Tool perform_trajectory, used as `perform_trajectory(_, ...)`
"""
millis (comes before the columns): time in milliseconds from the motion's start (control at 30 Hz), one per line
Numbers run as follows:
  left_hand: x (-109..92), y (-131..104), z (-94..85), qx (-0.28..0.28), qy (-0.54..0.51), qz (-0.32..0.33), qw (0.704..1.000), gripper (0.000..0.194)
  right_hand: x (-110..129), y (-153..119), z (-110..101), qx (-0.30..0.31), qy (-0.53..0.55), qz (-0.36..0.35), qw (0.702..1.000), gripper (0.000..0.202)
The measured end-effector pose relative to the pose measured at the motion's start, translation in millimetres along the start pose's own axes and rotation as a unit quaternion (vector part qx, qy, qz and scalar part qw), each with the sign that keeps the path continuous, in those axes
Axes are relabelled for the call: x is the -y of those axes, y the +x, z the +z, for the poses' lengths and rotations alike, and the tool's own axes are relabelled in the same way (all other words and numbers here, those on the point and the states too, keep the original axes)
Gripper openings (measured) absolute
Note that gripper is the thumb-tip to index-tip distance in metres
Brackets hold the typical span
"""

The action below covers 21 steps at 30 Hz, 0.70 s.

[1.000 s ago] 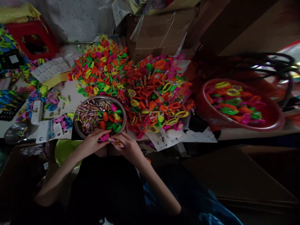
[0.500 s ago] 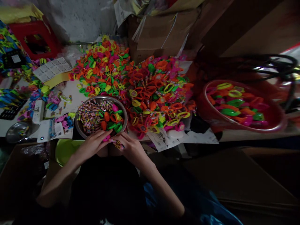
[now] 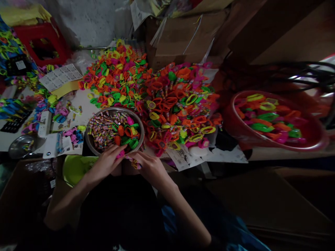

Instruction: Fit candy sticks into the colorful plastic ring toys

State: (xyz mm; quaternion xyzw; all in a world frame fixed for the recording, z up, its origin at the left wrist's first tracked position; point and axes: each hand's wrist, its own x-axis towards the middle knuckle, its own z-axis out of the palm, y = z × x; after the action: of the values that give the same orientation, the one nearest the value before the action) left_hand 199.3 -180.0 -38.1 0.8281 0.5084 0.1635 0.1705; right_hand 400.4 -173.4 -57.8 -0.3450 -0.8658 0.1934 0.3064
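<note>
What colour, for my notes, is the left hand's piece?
Pink; the piece shows best in the head view.

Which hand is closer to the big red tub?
Right. The right hand is left of the red tub; the left hand is farther left, by the metal bowl.

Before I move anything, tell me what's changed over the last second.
The scene slid slightly right in view, and more of the lime bin shows. Nothing was visibly taken or let go: the left hand still holds the pink piece, the right hand patterned pieces. Bowl and tub stayed put.
</note>
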Motion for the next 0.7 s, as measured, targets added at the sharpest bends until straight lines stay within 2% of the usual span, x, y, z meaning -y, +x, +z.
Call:
perform_trajectory(200, -5, 2, 0.1, 0.007, 0.002, -0.004, 1.0, 0.039, 1, -1, 0, -0.009, -0.005, -0.005, 1.0, 0.033)
perform_trajectory(367, -8, 3, 2.1, 0.017, 0.028, -0.021, 0.999, 0.04, 2, 0, 0, -0.029, -0.023, -0.016, 0.999, 0.029)
perform_trajectory(533, -9, 2, 6.2, 0.007, 0.107, -0.008, 0.994, 0.039, 4, 1, 2, -0.048, -0.027, -0.021, 0.998, 0.026)
perform_trajectory(700, -11, 0, 11.5, -0.001, 0.165, 0.015, 0.986, 0.034, 6, -1, 3, -0.022, -0.005, 0.002, 1.0, 0.019)
